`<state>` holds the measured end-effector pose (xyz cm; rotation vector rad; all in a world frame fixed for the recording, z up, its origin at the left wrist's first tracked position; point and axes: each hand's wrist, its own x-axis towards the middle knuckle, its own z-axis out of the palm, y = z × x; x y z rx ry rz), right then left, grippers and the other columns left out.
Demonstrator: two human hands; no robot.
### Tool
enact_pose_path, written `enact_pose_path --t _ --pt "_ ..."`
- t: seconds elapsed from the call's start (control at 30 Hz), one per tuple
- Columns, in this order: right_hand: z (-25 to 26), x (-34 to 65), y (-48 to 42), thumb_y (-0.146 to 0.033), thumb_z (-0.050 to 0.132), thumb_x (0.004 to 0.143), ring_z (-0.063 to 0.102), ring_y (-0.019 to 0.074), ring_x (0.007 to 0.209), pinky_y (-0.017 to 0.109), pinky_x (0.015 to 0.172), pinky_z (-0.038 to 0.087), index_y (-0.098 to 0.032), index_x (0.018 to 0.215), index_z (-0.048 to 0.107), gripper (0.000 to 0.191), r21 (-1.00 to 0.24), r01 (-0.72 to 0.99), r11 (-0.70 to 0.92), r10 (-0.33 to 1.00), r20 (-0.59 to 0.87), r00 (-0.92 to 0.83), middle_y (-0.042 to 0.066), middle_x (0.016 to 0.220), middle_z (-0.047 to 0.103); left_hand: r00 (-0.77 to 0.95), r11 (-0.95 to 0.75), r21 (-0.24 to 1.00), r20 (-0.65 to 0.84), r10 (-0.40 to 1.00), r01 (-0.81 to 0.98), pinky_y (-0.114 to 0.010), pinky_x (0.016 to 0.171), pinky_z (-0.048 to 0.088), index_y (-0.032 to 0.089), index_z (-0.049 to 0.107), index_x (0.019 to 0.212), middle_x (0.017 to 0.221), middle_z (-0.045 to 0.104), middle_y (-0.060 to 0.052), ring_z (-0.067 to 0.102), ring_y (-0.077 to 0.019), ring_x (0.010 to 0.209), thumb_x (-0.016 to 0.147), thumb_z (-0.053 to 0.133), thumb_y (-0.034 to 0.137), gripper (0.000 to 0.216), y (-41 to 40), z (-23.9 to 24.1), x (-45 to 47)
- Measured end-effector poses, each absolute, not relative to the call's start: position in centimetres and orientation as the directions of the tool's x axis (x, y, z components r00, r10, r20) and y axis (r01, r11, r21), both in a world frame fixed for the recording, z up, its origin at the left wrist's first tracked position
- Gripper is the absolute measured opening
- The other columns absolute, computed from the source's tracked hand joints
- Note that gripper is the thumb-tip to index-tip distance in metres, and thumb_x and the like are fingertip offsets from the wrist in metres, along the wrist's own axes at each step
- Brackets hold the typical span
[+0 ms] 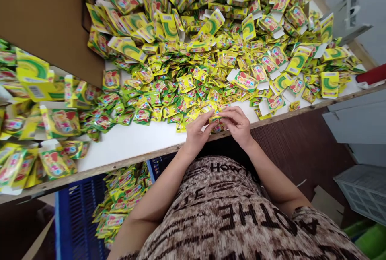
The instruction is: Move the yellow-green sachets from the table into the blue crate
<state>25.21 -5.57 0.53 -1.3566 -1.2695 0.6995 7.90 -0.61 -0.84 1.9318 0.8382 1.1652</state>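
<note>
Nearest the lens is a brown ribbed knit top with dark lettering [229, 207], worn by the person whose arms reach forward to the counter edge.

At far left, below the counter, a blue slotted plastic crate [72, 219] holds a loose heap of packets. Above it, flattened yellow-and-green printed cartons [33, 75] crowd the left end of the white-topped counter [135, 139]. A large brown cardboard box [45, 14] covers the upper left corner.

Across the middle spreads a wide pile of loose yellow-and-green packets and cartons [196, 62], thickest toward the back.

At the near edge, the left hand [196, 133] and the right hand [238, 125] meet with their fingers curled narrow. Together they pinch a small stack of glossy yellow-and-green sachets [217, 125], which sits just above the counter's rim and touches the front of the pile.

The sachets look very light, thin and soft. Their shiny film is likely slippery, so a stack could fan out or slide apart. A hold on both short ends, with thumbs on top and fingertips beneath, seems the surest grip.

Further right, a red cylinder [372, 75] rests at the counter's far end. A white plastic lattice basket [364, 191] stands on the floor below it.
</note>
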Motion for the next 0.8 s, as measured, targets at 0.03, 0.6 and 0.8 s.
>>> enact_pose_path --t 0.03,0.6,0.8 --pt "0.7 25.2 -5.5 -0.031 0.069 0.089 0.064 0.0174 0.087 0.030 0.066 0.060 -0.028 0.103 0.077 0.017 -0.940 0.293 0.177 0.937 0.252 0.242 0.007 0.107 0.061 0.368 -0.499 0.853 0.420 0.829 0.150 -0.030 0.088 0.063 0.023 0.059 0.136 0.119 0.074 -0.008 0.074 -0.0161 0.099 0.088 0.071 0.023 0.049 -0.6 -0.9 7.9" --pt "1.6 26.1 -6.4 -0.032 0.063 0.094 0.065 0.0183 0.093 0.036 0.085 0.057 -0.030 0.102 0.078 0.017 -0.846 0.456 0.275 0.922 0.367 0.124 0.005 0.097 0.066 0.562 -0.666 0.714 0.466 0.683 0.218 -0.029 0.078 0.054 0.022 0.060 0.130 0.095 0.065 -0.005 0.062 -0.0154 0.086 0.095 0.059 0.022 0.036 -0.8 -0.6 8.0" --pt "2.0 29.1 -6.3 -0.033 0.058 0.095 0.063 0.0230 0.105 0.043 0.096 0.052 -0.029 0.111 0.076 0.024 -0.730 0.655 0.197 0.928 0.354 0.115 0.008 0.109 0.068 0.533 -0.642 0.724 0.451 0.716 0.251 -0.028 0.079 0.052 0.024 0.056 0.138 0.095 0.065 -0.006 0.061 -0.0149 0.085 0.098 0.052 0.023 0.040 -1.3 -1.0 8.3"
